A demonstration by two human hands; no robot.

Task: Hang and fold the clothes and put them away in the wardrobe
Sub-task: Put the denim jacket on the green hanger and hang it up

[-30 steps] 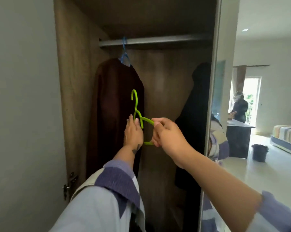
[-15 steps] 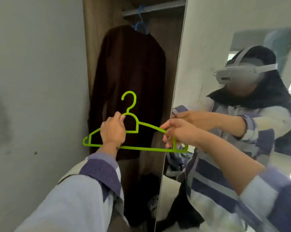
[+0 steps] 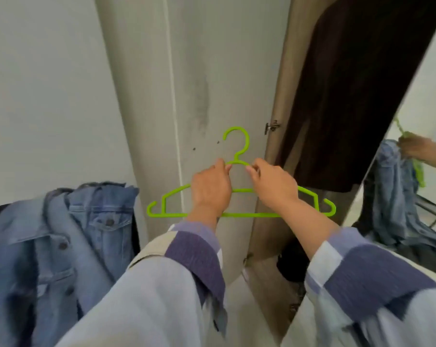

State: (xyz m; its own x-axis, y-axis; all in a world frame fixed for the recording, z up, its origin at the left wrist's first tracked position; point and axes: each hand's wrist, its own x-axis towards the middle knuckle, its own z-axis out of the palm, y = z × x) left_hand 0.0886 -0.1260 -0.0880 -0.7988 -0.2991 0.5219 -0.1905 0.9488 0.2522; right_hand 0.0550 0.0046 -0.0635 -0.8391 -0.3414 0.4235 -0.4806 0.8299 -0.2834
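While both of our hands hold the green hanger [image 3: 239,214] upright in front of the pale wardrobe door [image 3: 212,71], its hook points up and its bar runs level from left to right. Our left hand [image 3: 210,189] has its grip curled over the left shoulder of the frame near the neck, and our right hand [image 3: 272,189] is pinching the right shoulder just beside it; neither holds anything else. A denim jacket [image 3: 61,246] lies crumpled at the near left, well apart from the hanger and not yet on it; what it rests on we cannot tell. To the right, the open wardrobe [image 3: 269,196] shows a dark brown garment [image 3: 349,96] hanging inside, and a mirror [image 3: 412,196] at the far right reflects denim and the hanger.

We judge the next step to be threading the hanger into the jacket. From here the risks are plain: with both hands close to the neck, the long ends are free to swing and could catch the door edge or the small metal latch [image 3: 272,126] beside the hook. The jacket looks heavy and stiff, so it could slide off one shoulder of the thin plastic frame if seated unevenly.
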